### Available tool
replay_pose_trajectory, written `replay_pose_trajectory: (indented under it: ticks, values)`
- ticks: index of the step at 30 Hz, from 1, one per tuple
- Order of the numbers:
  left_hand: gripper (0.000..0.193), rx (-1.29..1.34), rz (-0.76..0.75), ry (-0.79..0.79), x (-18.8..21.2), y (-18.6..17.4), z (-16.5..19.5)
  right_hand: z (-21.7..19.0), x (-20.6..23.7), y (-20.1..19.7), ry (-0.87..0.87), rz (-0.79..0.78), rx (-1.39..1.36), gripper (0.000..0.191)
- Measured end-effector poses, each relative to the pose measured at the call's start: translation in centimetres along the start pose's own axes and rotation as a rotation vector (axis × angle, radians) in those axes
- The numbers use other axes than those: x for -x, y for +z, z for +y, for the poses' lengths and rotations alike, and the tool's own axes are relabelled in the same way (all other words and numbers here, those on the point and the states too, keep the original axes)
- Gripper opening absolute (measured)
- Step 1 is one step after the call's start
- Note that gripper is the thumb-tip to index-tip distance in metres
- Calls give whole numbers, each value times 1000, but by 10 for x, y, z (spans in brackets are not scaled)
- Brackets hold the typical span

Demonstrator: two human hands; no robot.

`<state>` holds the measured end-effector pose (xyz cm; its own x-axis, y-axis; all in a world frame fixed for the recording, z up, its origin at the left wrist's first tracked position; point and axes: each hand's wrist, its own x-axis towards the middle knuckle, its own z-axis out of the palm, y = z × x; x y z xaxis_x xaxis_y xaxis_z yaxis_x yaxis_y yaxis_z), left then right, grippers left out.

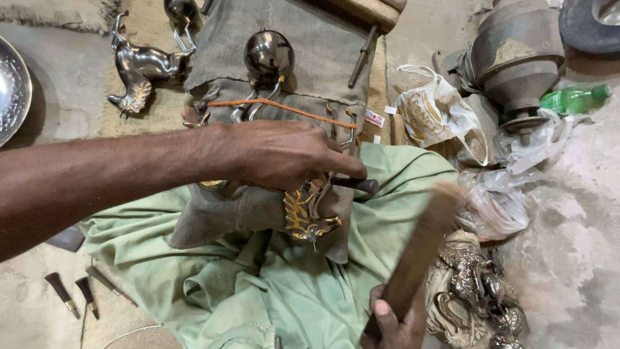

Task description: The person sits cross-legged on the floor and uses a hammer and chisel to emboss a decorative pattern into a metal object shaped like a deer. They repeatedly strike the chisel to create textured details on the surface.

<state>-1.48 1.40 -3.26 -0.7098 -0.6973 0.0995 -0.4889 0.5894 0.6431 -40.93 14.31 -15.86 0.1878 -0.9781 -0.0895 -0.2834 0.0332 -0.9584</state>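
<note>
The left hand is closed around a dark chisel-like punch, its tip set against the dark metal animal figure with gold-engraved patches, which lies on grey burlap over the green-clothed lap. The right hand grips a blurred wooden mallet stick. Gold cutwork shows on part of the figure; much looks unworked. A similar finished-looking metal figure lies beyond
</note>
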Motion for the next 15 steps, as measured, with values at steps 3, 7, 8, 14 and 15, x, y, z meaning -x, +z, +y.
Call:
replay_pose_trajectory:
  ticks: [3,7,8,14,15]
  values:
    - [63,4,23,36,-1,-1,0,-6,-3,-3,33,-66,257,57]
    - [60,-16,16,42,-2,-1,-1,-12,-9,5,-83,59,-174,60]
    - [62,-24,3,28,-2,-1,-1,-15,-9,3,-14,12,9,58]
    - [56,-28,-3,18,-3,-1,-1,-13,-5,10,-28,16,-97,58]
    - [54,-38,-13,5,-3,-1,-1,-12,-5,7,28,-4,54,54]
